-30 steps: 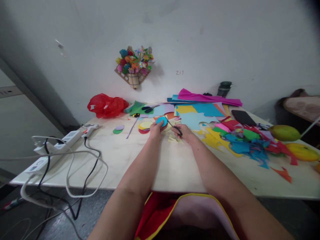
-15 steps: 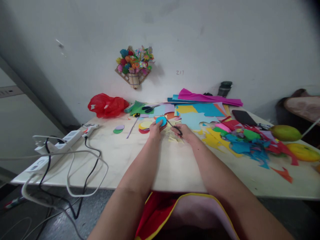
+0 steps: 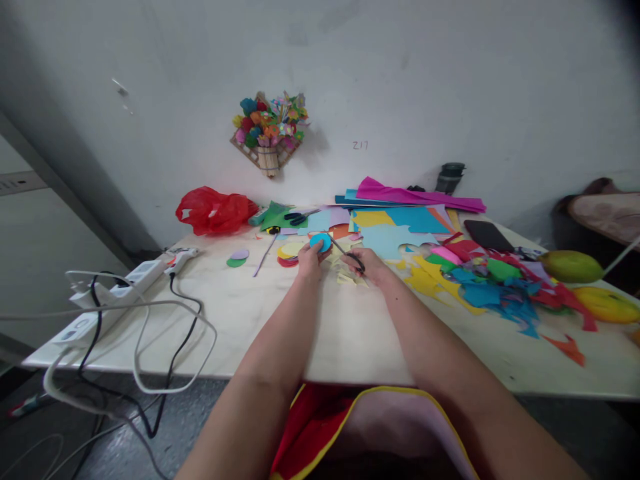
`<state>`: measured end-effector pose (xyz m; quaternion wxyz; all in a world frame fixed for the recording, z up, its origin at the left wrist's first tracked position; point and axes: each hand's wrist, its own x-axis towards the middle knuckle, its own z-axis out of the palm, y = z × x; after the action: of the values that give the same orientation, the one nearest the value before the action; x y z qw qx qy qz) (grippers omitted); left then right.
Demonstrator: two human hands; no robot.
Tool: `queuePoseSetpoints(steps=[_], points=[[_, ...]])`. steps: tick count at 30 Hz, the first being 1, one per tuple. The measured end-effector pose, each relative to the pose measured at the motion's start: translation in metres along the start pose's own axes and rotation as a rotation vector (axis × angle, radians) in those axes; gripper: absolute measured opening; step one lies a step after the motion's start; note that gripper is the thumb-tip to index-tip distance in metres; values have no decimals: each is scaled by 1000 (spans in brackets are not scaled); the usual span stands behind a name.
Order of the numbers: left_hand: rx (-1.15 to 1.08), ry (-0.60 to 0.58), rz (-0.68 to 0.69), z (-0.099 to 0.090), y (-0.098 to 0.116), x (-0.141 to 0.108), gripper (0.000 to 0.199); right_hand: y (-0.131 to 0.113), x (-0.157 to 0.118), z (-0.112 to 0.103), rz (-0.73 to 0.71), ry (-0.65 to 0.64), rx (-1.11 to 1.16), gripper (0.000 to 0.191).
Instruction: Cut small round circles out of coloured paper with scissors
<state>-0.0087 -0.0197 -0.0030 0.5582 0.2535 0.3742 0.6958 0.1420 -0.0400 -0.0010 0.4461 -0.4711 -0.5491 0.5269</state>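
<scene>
A round blue paper disc [image 3: 320, 241] is pinched between the thumb and fingers of my left hand [image 3: 311, 260]. My right hand [image 3: 370, 264] grips dark-handled scissors [image 3: 357, 261], whose blades point up and left, close to the disc's right edge. Pale yellow paper scraps [image 3: 350, 277] lie on the table under and between my hands. Just left of my left hand rests a small pile of cut paper circles [image 3: 289, 252], yellow on top with red below. Farther left lie a lilac circle [image 3: 240, 254] and a green circle [image 3: 236, 263], partly overlapping.
Coloured paper sheets [image 3: 395, 237] spread along the back, with a second pair of scissors [image 3: 299, 217] and a red plastic bag [image 3: 215, 210]. Heaped scraps [image 3: 500, 280] and mangoes [image 3: 570, 265] lie right. A power strip [image 3: 107, 307] with loose cables occupies the left.
My left hand and the blue disc have shifted very slightly left, away from the scissor blades. My right hand stays in nearly the same place.
</scene>
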Motion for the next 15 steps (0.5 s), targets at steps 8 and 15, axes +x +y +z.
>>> queuePoseSetpoints(steps=[8, 15], points=[[8, -17, 6, -1, 0, 0, 25, 1, -1, -1, 17, -20, -8, 19], [32, -60, 3, -2, -2, 1, 26, 5, 2, -2, 14, -38, 12, 22]])
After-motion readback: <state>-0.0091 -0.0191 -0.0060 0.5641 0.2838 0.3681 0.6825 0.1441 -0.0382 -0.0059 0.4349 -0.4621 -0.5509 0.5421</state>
